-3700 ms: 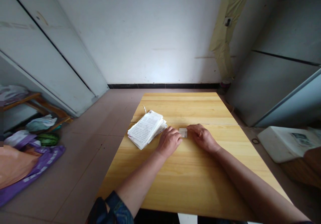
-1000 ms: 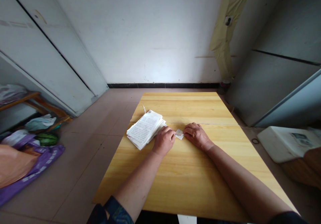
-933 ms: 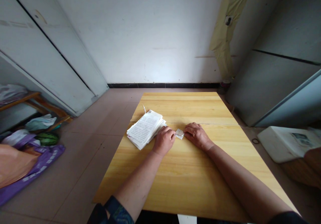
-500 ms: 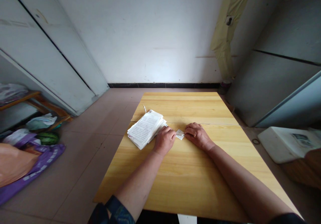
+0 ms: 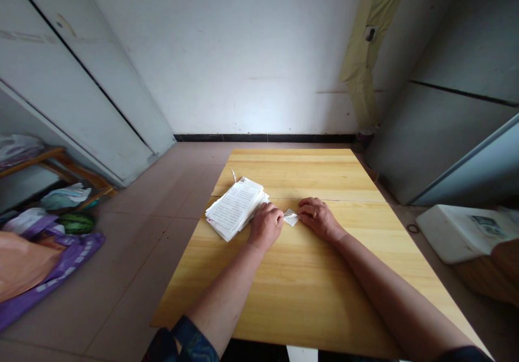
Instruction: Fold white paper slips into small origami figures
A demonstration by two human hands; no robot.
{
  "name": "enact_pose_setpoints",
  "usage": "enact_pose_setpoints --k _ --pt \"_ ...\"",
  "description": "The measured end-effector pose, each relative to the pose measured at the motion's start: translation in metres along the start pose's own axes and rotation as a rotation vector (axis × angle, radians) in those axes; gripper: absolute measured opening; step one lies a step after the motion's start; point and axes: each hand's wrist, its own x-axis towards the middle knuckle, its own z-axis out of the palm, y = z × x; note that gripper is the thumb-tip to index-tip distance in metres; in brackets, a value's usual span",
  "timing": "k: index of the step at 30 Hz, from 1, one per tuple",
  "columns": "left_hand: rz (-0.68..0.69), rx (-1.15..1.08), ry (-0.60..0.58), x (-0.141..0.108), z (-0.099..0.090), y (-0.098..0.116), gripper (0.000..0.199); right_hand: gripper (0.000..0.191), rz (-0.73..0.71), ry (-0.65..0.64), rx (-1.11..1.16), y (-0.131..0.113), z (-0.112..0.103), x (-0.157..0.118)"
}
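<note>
Head view. We find the left hand [image 5: 265,225] curled, knuckles up, its fingers bent down at the left side of a small folded white paper [image 5: 291,217]. That hand also sits just beside the right edge of a stack of printed sheets [image 5: 233,209]. The right hand [image 5: 320,219] lies partly open and low on the wood, its fingers [image 5: 305,209] reaching left to the paper's other side. We cannot confirm from this view how firmly either hand has hold.

The folded paper is a small, angular, pointed piece lying between the hands, just below the seam [image 5: 324,200] that crosses the wooden table [image 5: 292,291]. Its creases are too small to read.

The stack lies askew, with its sheets slightly fanned and a small white tab [image 5: 233,176] at its far corner. The table's near and far edges are both well apart from the hands. On the floor to the left, well off the table, we note a purple bag [image 5: 52,264] and a striped watermelon [image 5: 77,223].
</note>
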Motion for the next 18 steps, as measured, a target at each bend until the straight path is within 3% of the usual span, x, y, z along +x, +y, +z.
enact_pose_setpoints --k 18 --pt "-0.128 0.092 -0.079 0.006 0.0 0.011 0.01 0.013 0.331 0.001 -0.139 -0.027 0.007 0.01"
